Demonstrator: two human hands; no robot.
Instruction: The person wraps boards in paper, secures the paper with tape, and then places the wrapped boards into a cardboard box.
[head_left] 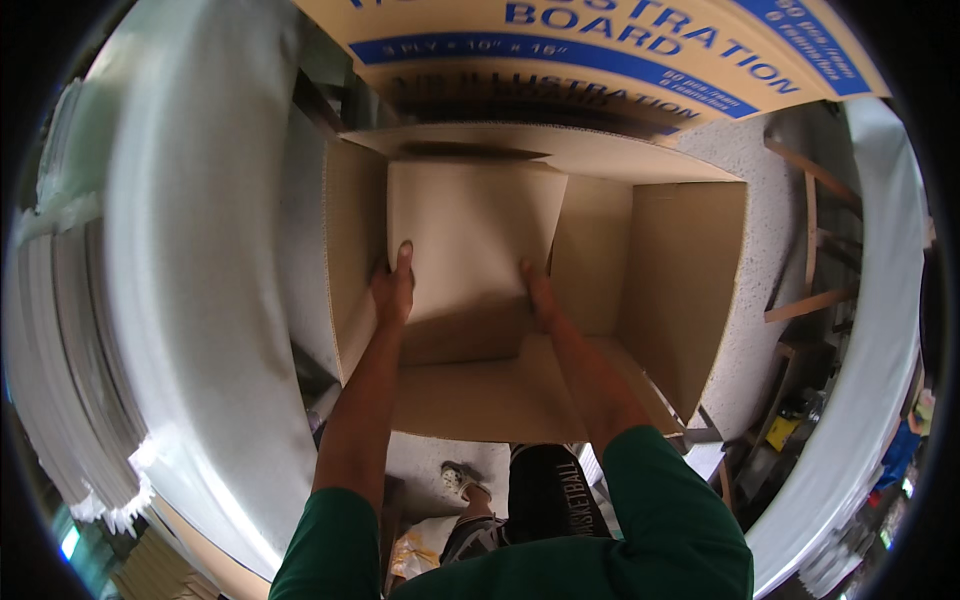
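An open cardboard box (pixel 685 270) stands in front of me with its flaps up. Inside, toward its left part, lies a flat brown rectangular pack (pixel 475 220), whose thickness I cannot make out. My left hand (pixel 394 287) grips its left edge, thumb on top and fingers hidden down the side. At the opposite edge my right hand (pixel 540 292) grips it the same way, thumb toward the top face. The right part of the box interior shows bare brown cardboard.
Beyond the box rises a yellowish printed carton (pixel 600 60) with blue lettering. A long pale covered surface (pixel 200 280) runs along the left, with stacked sheets (pixel 75 360) past it. On the right stand a wooden frame (pixel 810 230) and another pale surface (pixel 880 350).
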